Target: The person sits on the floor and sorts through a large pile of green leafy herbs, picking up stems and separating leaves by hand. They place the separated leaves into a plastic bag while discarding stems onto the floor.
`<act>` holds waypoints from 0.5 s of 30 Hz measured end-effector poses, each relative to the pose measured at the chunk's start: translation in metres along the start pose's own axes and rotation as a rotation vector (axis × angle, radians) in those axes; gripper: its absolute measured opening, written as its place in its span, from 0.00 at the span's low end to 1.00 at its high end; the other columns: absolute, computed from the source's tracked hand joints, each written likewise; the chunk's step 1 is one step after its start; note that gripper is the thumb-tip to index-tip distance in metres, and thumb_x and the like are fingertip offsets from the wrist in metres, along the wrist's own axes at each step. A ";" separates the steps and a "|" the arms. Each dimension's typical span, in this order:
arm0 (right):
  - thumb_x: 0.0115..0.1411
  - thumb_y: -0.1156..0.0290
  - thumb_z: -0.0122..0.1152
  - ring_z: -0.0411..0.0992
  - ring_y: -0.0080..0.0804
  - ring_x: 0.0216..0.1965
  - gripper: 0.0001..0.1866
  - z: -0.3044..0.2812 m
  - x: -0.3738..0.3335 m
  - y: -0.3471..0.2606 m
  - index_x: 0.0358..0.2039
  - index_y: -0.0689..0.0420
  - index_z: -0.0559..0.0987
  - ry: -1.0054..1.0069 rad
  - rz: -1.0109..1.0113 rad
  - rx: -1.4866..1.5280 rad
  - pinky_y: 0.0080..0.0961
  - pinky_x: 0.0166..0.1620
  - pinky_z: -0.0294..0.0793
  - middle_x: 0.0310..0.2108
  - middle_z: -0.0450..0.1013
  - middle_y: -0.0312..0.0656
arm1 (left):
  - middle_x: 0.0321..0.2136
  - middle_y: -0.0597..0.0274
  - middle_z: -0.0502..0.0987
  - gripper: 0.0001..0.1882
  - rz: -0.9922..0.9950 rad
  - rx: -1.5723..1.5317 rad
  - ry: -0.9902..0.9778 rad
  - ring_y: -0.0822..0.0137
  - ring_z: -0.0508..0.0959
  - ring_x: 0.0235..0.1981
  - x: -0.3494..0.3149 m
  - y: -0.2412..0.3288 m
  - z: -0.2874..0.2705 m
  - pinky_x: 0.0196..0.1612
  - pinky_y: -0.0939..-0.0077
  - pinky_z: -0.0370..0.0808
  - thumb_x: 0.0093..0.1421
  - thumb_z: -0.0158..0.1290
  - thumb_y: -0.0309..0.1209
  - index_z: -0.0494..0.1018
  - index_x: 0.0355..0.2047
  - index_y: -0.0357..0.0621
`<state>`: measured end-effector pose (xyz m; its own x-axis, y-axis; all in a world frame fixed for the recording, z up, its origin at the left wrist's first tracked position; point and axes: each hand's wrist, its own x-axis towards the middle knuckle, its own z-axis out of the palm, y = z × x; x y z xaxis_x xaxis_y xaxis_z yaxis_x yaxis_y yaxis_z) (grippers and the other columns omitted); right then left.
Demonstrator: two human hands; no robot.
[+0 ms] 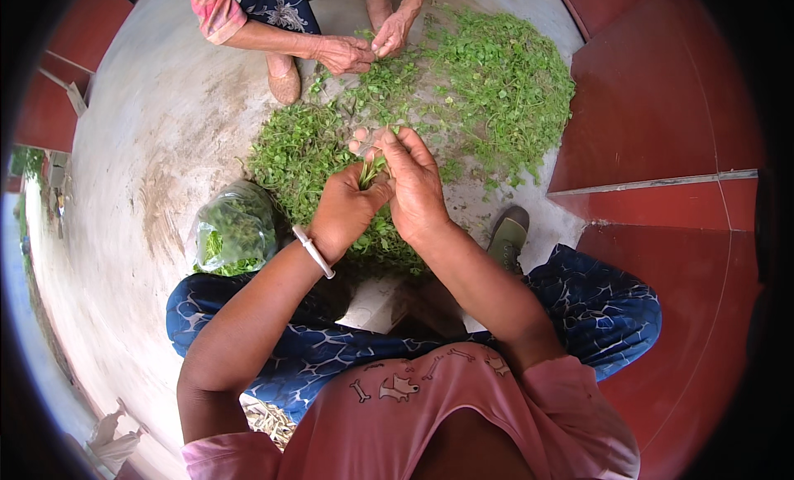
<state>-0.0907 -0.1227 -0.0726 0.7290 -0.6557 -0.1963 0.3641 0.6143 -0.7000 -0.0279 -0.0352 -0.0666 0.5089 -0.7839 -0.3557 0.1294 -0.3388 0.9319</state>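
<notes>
Clear plastic bag (236, 229) full of greens, beside left hand (343, 211) and right hand (413, 186) pinching a sprig (371, 170).

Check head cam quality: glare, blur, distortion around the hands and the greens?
Head view: soft even daylight, no harsh glare; left hand and right hand sharp, pinching a sprig; pile of greens slightly washed out at top; heavy fisheye bending of the red floor edge; black vignette at corners.
</notes>
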 end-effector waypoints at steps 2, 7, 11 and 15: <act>0.63 0.67 0.49 0.68 0.22 0.37 0.06 -0.003 0.000 0.002 0.35 0.56 0.70 0.031 0.004 -0.005 0.23 0.44 0.68 0.38 0.72 0.39 | 0.17 0.70 0.68 0.08 0.006 0.119 0.017 0.79 0.64 0.20 0.002 0.000 0.000 0.23 0.78 0.63 0.57 0.53 0.28 0.71 0.29 0.34; 0.63 0.64 0.50 0.69 0.24 0.36 0.09 -0.009 -0.003 0.009 0.34 0.55 0.68 0.046 0.029 0.064 0.22 0.42 0.67 0.36 0.72 0.39 | 0.19 0.70 0.70 0.08 0.077 0.110 0.017 0.79 0.64 0.21 -0.002 -0.007 0.005 0.24 0.79 0.63 0.58 0.50 0.28 0.71 0.36 0.35; 0.64 0.66 0.48 0.74 0.30 0.34 0.07 -0.015 -0.003 0.008 0.34 0.56 0.68 0.127 0.078 0.188 0.24 0.38 0.72 0.34 0.73 0.43 | 0.23 0.70 0.71 0.11 -0.125 -0.020 0.048 0.81 0.64 0.21 -0.002 0.005 0.008 0.23 0.83 0.62 0.58 0.48 0.28 0.70 0.40 0.37; 0.64 0.68 0.48 0.74 0.33 0.35 0.06 -0.039 0.004 0.012 0.35 0.57 0.69 0.151 0.193 0.244 0.27 0.38 0.74 0.35 0.73 0.44 | 0.20 0.72 0.64 0.06 -0.274 -0.200 0.137 0.80 0.61 0.18 -0.003 0.021 0.003 0.22 0.84 0.61 0.58 0.45 0.28 0.66 0.36 0.42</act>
<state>-0.1062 -0.1347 -0.1088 0.7106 -0.5636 -0.4212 0.3688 0.8082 -0.4592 -0.0294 -0.0415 -0.0459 0.5398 -0.5963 -0.5941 0.4336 -0.4080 0.8035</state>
